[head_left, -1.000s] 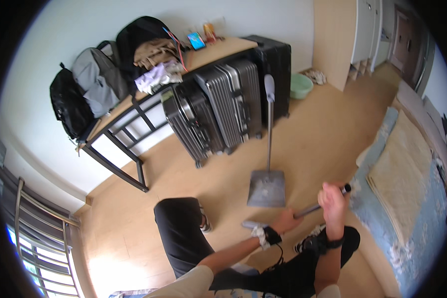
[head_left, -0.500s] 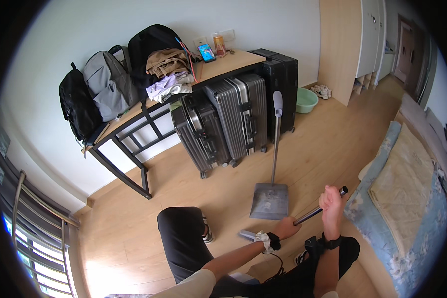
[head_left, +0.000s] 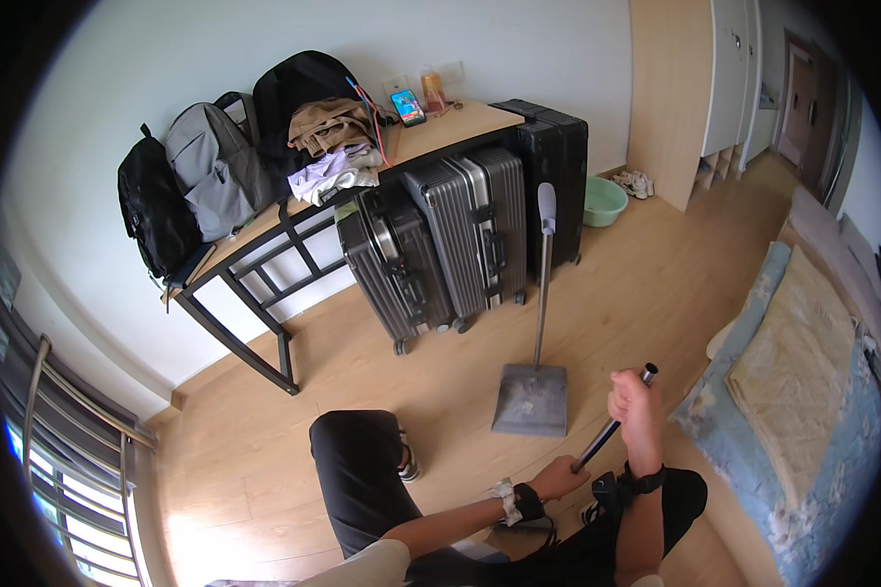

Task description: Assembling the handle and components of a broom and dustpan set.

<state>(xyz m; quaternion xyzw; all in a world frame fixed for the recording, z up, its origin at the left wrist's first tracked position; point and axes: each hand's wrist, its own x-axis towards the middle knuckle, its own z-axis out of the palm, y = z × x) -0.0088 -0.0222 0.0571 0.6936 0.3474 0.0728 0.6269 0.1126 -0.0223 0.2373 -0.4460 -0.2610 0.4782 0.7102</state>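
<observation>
Both my hands are closed round a broom's dark metal handle [head_left: 600, 445], which slants up to the right over my lap. My left hand [head_left: 558, 477] grips it low. Higher up, close to the handle's top end, is my right hand [head_left: 636, 406]. My left forearm and wrist mostly hide the broom's head. On the floor just ahead stands a grey dustpan [head_left: 531, 416] with some pale dust on it. Its long handle [head_left: 542, 293] rises upright on its own, touched by neither hand.
Several dark suitcases [head_left: 480, 230] stand under and beside a desk [head_left: 460, 127] that carries backpacks [head_left: 215, 161], clothes and a phone. A green basin [head_left: 605, 203] sits by the wall. At right lies blue flowered bedding [head_left: 715, 391]; a railing [head_left: 78, 421] is at left.
Both hands have shifted slightly left with the broom, and its handle now stands steeper. The broom's head has drawn back toward me behind my left arm. The dustpan stays in place.
</observation>
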